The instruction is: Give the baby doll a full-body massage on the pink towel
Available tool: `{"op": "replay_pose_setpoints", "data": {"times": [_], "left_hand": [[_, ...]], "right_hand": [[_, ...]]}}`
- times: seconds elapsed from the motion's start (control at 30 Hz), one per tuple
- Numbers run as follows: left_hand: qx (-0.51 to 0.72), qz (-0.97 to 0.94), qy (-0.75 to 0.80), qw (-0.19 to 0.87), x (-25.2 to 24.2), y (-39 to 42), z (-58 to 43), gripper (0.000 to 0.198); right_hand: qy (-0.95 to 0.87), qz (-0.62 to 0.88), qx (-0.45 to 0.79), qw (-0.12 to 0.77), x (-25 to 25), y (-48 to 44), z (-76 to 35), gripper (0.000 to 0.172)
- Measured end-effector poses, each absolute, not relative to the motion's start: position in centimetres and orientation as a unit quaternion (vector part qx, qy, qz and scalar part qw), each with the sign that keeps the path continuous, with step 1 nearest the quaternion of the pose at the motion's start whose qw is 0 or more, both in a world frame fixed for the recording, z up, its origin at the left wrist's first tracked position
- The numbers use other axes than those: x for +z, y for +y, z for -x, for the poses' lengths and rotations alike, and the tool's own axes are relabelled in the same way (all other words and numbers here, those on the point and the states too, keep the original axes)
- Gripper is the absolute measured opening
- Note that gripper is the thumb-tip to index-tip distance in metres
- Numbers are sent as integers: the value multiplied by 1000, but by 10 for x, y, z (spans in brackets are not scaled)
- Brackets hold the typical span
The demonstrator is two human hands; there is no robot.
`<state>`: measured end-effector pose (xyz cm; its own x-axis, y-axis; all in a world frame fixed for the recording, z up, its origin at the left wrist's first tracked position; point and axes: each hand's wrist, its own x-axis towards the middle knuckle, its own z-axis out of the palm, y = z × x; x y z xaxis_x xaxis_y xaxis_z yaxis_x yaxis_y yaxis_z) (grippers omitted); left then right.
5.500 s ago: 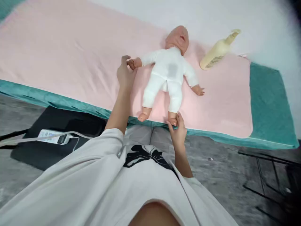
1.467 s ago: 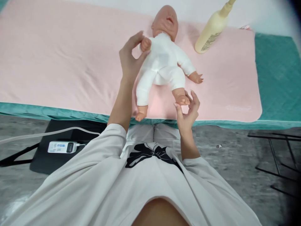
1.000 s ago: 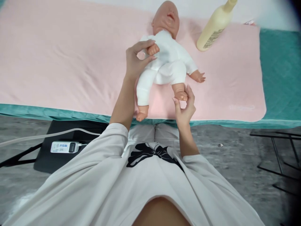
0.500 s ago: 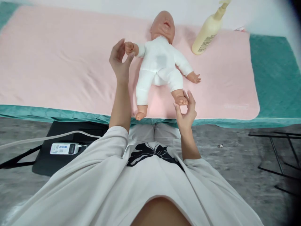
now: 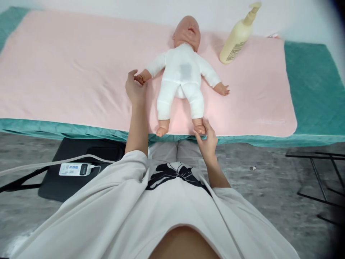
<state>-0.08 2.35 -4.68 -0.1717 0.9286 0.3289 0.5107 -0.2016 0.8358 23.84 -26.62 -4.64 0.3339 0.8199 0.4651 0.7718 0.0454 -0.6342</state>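
You are standing at a bed (image 5: 312, 93) in a teal cover, which is stretching right across the view. A pink sheet (image 5: 67, 79) is lying over most of it. Down on the grey floor to your left, a black mat (image 5: 81, 158) is lying under the bed's edge. The doll (image 5: 182, 72), in a white suit, is lying on its back on the pink sheet, head away from you, arms spread, legs straight and feet at the near edge. A cream pump bottle (image 5: 235, 39) is standing just beyond its shoulder, on your right. Your left hand (image 5: 135, 90) is closing around the doll's fist on your left. Your right hand (image 5: 207, 138) is pinching the foot on your right between thumb and fingers. A white power strip (image 5: 75, 169) is resting on the mat.
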Motion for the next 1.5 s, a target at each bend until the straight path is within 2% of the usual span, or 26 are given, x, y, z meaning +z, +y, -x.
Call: {"op": "replay_pose_setpoints", "data": {"times": [0.2, 0.3, 0.47, 0.7, 0.83, 1.13, 1.37, 1.5], "left_hand": [[420, -614, 637, 203, -51, 27, 6, 47], [395, -612, 657, 195, -44, 24, 4, 54], [455, -604, 626, 191, -38, 23, 0, 70], [508, -679, 516, 122, -16, 19, -17, 76], [511, -712, 466, 119, -2, 21, -37, 69], [397, -807, 348, 264, 19, 22, -62, 58], [357, -841, 339, 225, 22, 16, -64, 47], [343, -839, 358, 225, 20, 19, -65, 54]], "right_hand": [[-574, 700, 18, 424, -61, -267, -237, 55], [-570, 698, 21, 433, -60, -267, -236, 54], [-555, 689, 24, 466, -52, -267, -236, 50], [-537, 645, -23, 543, -32, -250, -240, 53], [-540, 628, -9, 561, -21, -233, -243, 56], [-554, 605, -11, 571, -10, -197, -246, 51], [-554, 616, 2, 560, -12, -184, -246, 52], [-553, 618, 0, 560, -10, -185, -246, 53]]}}
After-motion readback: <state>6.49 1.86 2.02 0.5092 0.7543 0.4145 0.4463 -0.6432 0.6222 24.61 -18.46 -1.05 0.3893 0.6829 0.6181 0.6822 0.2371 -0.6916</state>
